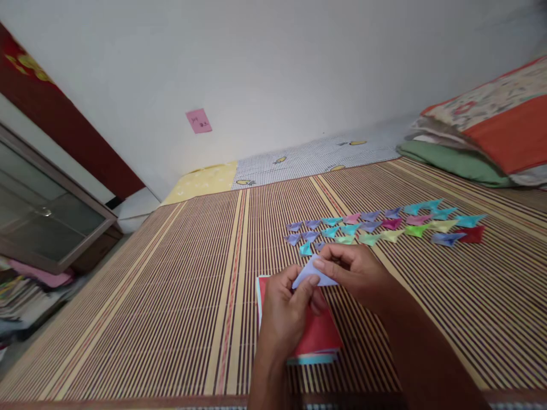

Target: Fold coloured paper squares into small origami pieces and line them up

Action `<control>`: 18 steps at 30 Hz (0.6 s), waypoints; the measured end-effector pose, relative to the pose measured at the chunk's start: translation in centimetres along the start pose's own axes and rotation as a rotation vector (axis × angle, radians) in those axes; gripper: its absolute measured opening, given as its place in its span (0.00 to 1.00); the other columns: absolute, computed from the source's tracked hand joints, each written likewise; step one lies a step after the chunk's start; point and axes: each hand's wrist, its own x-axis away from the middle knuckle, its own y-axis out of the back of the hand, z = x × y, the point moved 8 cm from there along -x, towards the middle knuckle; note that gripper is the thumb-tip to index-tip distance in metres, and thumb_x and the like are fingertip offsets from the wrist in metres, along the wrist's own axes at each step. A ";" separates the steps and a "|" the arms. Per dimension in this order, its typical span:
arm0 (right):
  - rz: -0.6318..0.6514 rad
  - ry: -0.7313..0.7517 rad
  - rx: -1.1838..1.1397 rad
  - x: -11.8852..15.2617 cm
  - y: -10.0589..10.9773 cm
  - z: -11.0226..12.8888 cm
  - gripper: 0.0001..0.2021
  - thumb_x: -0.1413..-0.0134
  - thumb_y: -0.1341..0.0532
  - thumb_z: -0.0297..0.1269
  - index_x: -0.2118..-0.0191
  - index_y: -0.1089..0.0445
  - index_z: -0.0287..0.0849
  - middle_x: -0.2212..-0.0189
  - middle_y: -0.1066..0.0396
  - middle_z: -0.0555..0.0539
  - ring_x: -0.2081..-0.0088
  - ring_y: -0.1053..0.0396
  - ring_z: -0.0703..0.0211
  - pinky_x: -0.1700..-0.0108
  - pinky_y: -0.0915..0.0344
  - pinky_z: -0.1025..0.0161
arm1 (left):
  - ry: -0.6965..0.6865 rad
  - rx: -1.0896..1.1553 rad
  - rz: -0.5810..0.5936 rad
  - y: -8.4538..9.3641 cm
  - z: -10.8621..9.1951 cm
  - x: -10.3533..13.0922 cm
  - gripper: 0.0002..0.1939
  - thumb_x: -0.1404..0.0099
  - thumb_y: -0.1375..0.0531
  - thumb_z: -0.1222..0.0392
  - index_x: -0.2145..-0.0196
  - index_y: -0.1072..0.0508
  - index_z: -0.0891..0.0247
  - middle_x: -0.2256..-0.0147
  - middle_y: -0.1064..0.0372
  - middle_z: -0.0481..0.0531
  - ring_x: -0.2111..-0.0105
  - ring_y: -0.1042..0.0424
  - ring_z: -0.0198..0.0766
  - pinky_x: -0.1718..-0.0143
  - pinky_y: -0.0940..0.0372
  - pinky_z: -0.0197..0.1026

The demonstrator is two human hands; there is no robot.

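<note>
A pale lavender sheet of folded paper, roughly triangular, is pinched between both hands. My left hand grips its lower left side, thumb on top. My right hand closes on its upper right part with thumb and fingers. Beneath the hands lies a stack of coloured paper, red on top with light blue edges below. Beyond my hands, several small folded paper boats stand in rows on the striped mat, in purple, turquoise, pink, green, yellow and red.
The striped bamboo mat covers the bed. Folded bedding is piled at the right. A checked cloth runs along the wall, where a pink note is stuck. A glass-doored cabinet stands at the left.
</note>
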 end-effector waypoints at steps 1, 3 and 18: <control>0.013 0.002 -0.011 0.0 -0.1 0.0 0.15 0.39 0.37 0.45 0.73 0.30 0.42 0.78 0.37 0.54 0.75 0.42 0.63 0.72 0.44 0.64 | -0.010 0.001 -0.010 0.1 -0.1 0.0 0.18 0.31 0.38 0.51 0.76 0.30 0.62 0.83 0.31 0.47 0.81 0.33 0.34 0.75 0.38 0.36; 0.042 0.010 -0.029 0.1 -0.2 0.1 0.12 0.40 0.36 0.44 0.71 0.28 0.41 0.77 0.35 0.53 0.74 0.40 0.63 0.71 0.43 0.64 | -0.015 0.009 -0.027 0.2 -0.1 0.0 0.19 0.30 0.38 0.50 0.76 0.30 0.62 0.84 0.32 0.47 0.81 0.33 0.34 0.76 0.38 0.35; 0.069 0.045 0.050 0.2 -0.5 0.6 0.12 0.40 0.36 0.42 0.73 0.29 0.43 0.79 0.34 0.53 0.75 0.40 0.63 0.72 0.45 0.64 | 0.057 0.124 -0.007 0.1 0.4 -0.2 0.15 0.40 0.29 0.51 0.73 0.27 0.64 0.79 0.26 0.49 0.80 0.29 0.34 0.76 0.33 0.35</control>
